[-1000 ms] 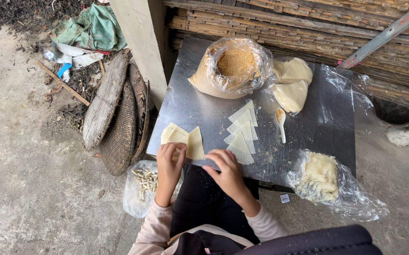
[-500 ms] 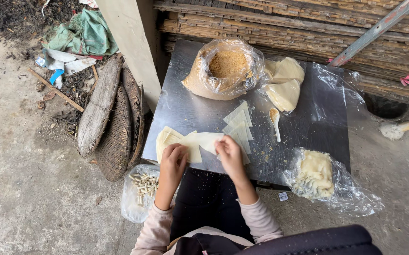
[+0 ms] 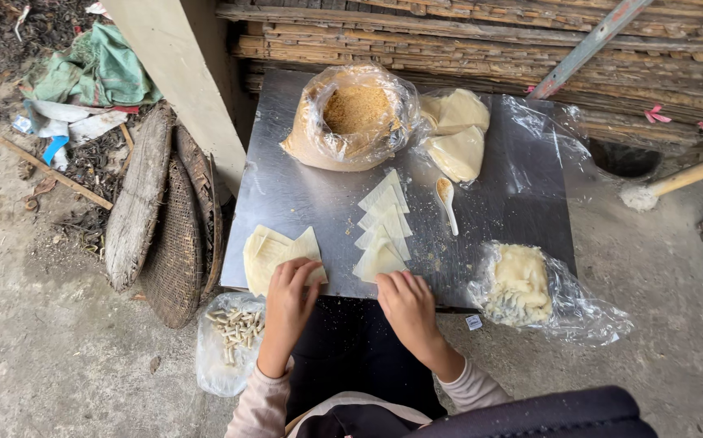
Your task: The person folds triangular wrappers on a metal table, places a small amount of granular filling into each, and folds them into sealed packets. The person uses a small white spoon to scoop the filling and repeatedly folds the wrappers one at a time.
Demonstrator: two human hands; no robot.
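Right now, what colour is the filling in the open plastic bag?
Golden brown, crumbly filling; the head view shows it clearly.

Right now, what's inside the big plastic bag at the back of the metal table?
The big plastic bag holds golden-brown crumbs, seen through its open top. How deep they go is hidden by the crinkled plastic.

Pale yellow wrappers [image 3: 277,253] lie on a grey steel table [image 3: 303,195] beside golden-brown crumbs [image 3: 355,109].

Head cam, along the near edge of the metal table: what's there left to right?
Bag of small rolled pieces hanging off the corner → stack of pale wrappers → left hand resting on that stack → right hand at the fanned row of wrappers → dough lump in clear plastic.
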